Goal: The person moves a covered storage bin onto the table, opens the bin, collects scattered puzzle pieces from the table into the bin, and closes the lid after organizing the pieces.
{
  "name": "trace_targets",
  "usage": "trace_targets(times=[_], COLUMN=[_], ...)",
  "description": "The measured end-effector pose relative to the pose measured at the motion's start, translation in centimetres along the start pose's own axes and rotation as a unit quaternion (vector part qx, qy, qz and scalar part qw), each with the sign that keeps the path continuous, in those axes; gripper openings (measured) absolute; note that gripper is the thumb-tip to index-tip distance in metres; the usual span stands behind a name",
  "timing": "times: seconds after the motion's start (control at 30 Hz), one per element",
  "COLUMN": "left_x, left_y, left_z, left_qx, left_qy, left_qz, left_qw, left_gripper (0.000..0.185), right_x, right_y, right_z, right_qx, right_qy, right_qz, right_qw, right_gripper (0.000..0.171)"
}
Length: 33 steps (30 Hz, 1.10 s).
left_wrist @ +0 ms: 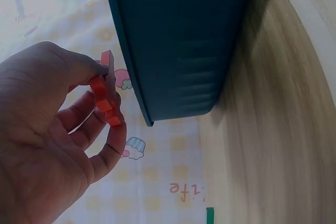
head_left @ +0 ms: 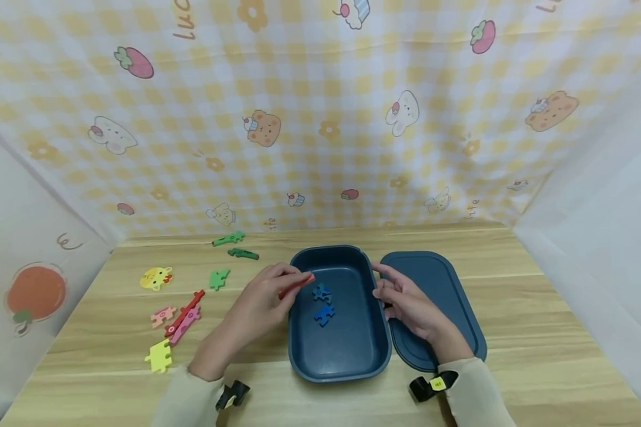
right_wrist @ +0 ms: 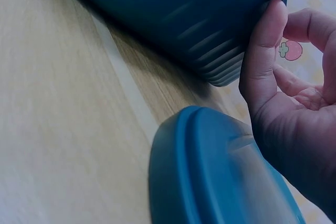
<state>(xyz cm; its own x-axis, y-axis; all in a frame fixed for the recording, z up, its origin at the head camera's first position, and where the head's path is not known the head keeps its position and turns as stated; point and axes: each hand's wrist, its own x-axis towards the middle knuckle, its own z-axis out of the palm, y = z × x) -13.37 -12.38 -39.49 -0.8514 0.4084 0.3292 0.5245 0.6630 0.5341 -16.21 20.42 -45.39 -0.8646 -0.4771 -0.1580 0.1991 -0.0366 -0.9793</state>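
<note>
My left hand (head_left: 269,296) pinches a red puzzle piece (left_wrist: 107,85) between thumb and fingers, over the left rim of a dark blue box (head_left: 336,356). Inside the box lie blue puzzle pieces, one jagged piece (head_left: 324,314) below another cluster (head_left: 321,293). My right hand (head_left: 411,305) rests its fingertips at the box's right rim, with the thumb (right_wrist: 270,30) against the rim in the right wrist view. Beneath that hand lies the blue lid (head_left: 432,273).
Left of the box are green pieces (head_left: 243,254), a yellow animal-face piece (head_left: 154,278), a yellow piece (head_left: 160,356), a pink piece (head_left: 186,325) and a long red piece (head_left: 184,313). A patterned curtain (head_left: 320,166) hangs behind the wooden table (head_left: 545,356).
</note>
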Motion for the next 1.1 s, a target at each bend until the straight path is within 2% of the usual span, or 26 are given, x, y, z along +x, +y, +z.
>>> trace_targets(times=[0.3, 0.6, 0.73, 0.97, 1.1], left_x=[0.4, 0.6, 0.7, 0.8, 0.7], left_y=[0.3, 0.3, 0.3, 0.4, 0.4], left_z=[0.5, 1.3, 1.5, 2.0, 2.1], left_qx=[-0.013, -0.016, -0.02, -0.014, -0.015], left_qy=[-0.012, -0.01, -0.007, -0.01, -0.006], left_qz=[0.001, 0.016, 0.029, 0.076, 0.077], left_qw=[0.9998, 0.9997, 0.9993, 0.997, 0.9969], left_gripper=[0.032, 0.032, 0.032, 0.035, 0.035], right_x=[0.1, 0.1, 0.1, 0.1, 0.1], right_y=[-0.1, -0.1, -0.1, -0.2, -0.2], right_z=[0.3, 0.2, 0.2, 0.2, 0.2], right_qx=[0.0, 0.007, 0.011, 0.01, 0.01], right_qy=[-0.001, -0.006, -0.007, 0.0, 0.003], right_qz=[0.0, -0.009, -0.009, -0.002, 0.0], right_qw=[1.0, 1.0, 1.0, 1.0, 1.0], right_gripper=[0.072, 0.072, 0.073, 0.073, 0.073])
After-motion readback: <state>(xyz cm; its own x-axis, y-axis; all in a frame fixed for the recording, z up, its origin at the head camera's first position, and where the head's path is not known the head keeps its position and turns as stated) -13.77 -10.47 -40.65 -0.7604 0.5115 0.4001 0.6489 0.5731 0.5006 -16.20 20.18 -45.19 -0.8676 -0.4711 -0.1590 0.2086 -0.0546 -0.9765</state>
